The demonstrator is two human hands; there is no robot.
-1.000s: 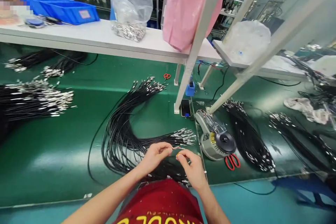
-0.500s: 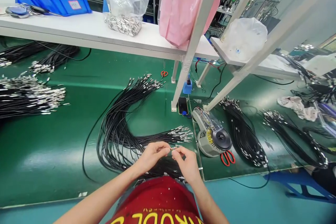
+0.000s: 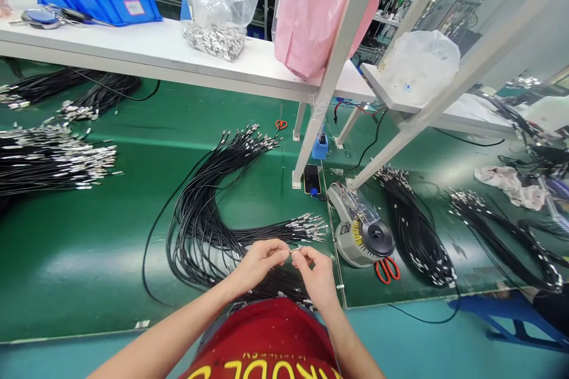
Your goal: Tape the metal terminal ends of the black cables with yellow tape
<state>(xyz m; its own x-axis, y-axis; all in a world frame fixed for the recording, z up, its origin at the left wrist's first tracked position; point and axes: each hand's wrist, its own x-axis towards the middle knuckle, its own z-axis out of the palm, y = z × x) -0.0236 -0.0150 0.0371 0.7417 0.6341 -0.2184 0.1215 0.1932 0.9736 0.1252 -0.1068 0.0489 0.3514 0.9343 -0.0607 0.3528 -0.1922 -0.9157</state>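
Note:
My left hand (image 3: 262, 262) and my right hand (image 3: 315, 269) meet just in front of my body, their fingertips pinched together. Between them is a small metallic cable end (image 3: 292, 251), mostly covered by the fingers. Right behind the hands lies a curved bundle of black cables (image 3: 195, 213) with silver connectors (image 3: 311, 227) at its ends. More dark cable lies below my hands, partly hidden by them and by my red shirt (image 3: 271, 337).
A grey tape dispenser (image 3: 355, 246) and red-handled scissors (image 3: 387, 270) sit at the right. Other black cable bundles (image 3: 420, 231) lie farther right, and one (image 3: 53, 160) at the left. A phone (image 3: 312, 179) lies by a shelf post (image 3: 320, 106). Small scissors (image 3: 281, 125) lie behind.
The view has shifted slightly, so the bench things appear a little farther right. My hands keep almost the same pinch around the small piece.

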